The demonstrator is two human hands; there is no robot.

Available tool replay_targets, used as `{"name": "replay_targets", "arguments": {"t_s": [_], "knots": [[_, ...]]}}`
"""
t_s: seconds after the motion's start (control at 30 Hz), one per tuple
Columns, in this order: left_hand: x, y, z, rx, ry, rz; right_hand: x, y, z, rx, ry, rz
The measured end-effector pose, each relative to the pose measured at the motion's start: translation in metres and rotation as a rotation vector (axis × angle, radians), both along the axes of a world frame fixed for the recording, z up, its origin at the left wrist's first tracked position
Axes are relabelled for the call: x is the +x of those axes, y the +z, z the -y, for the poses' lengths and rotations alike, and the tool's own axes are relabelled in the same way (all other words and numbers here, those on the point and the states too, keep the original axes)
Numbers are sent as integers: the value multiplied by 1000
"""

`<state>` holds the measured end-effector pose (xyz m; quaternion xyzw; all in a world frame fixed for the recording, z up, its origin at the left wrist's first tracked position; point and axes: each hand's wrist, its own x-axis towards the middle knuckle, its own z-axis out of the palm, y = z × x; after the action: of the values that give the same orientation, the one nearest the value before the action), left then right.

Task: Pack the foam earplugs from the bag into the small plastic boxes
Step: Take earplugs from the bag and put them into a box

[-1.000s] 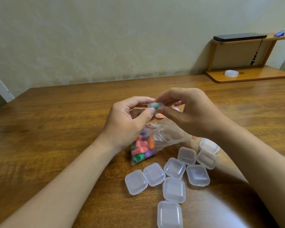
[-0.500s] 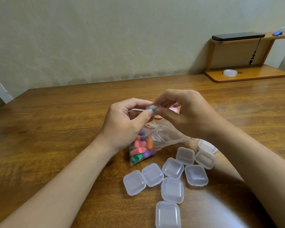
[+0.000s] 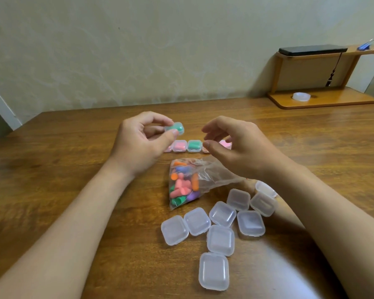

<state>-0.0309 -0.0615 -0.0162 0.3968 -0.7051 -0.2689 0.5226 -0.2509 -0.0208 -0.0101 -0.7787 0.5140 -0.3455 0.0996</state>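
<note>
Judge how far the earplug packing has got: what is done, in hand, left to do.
Done: a row of filled boxes stands beyond the bag. In hand: the left hand pinches a box of green earplugs; the right hand holds nothing. Left: many earplugs in the bag, and a cluster of empty boxes.

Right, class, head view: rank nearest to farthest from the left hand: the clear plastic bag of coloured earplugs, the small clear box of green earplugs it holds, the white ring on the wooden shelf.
1. Small clear box of green earplugs: pinched in the left hand.
2. Clear plastic bag of earplugs: near its wrist.
3. White ring: far-right shelf.
</note>
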Motion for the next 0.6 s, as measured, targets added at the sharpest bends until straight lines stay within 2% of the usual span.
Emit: {"name": "replay_targets", "arguments": {"t_s": [0.1,0.3,0.6], "knots": [[9,4,6,7,80,39,1,-1,-2,12,-5,-29],[36,-3,8,60,171,297,2,0,-5,12,14,-50],[53,-37,-5,17,256,372,0,-1,-1,-6,30,-39]]}}
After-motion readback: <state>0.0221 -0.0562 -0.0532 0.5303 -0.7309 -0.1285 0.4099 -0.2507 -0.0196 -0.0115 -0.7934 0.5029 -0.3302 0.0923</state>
